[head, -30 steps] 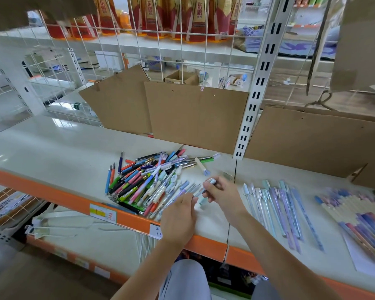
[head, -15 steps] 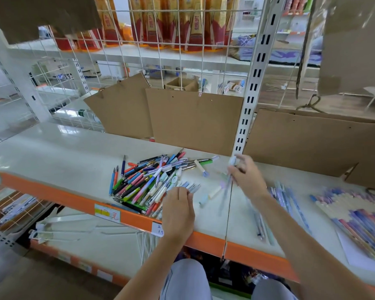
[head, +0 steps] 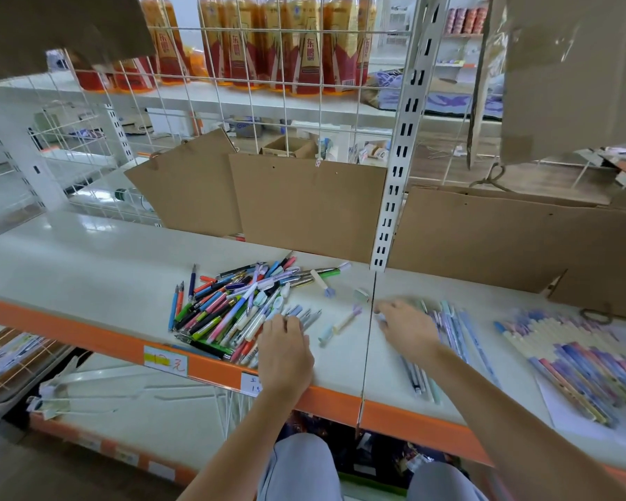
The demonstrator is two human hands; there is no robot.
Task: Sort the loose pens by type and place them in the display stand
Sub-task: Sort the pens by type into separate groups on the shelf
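Note:
A mixed pile of loose pens (head: 232, 305) lies on the white shelf (head: 87, 269). My left hand (head: 284, 352) rests at the pile's right edge, its fingertips on a few grey-blue pens (head: 304, 314). A pastel pen (head: 340, 325) and a white pen with a purple tip (head: 322, 282) lie apart from the pile. My right hand (head: 405, 329) hovers low by the shelf seam, blurred, next to a row of pastel blue and purple pens (head: 456, 327). Its fingers are hidden, so I cannot tell whether it holds anything. No display stand shows.
A fan of purple and cream pens (head: 571, 352) lies at the right on white paper. Cardboard sheets (head: 308, 204) lean against the wire grid at the back. A slotted upright (head: 394, 197) stands at the seam. The orange shelf edge (head: 87, 338) runs along the front.
My right hand lifted a pen from beside the pile, swung right and up, and has now come down by the seam. My left hand stayed at the pile's edge.

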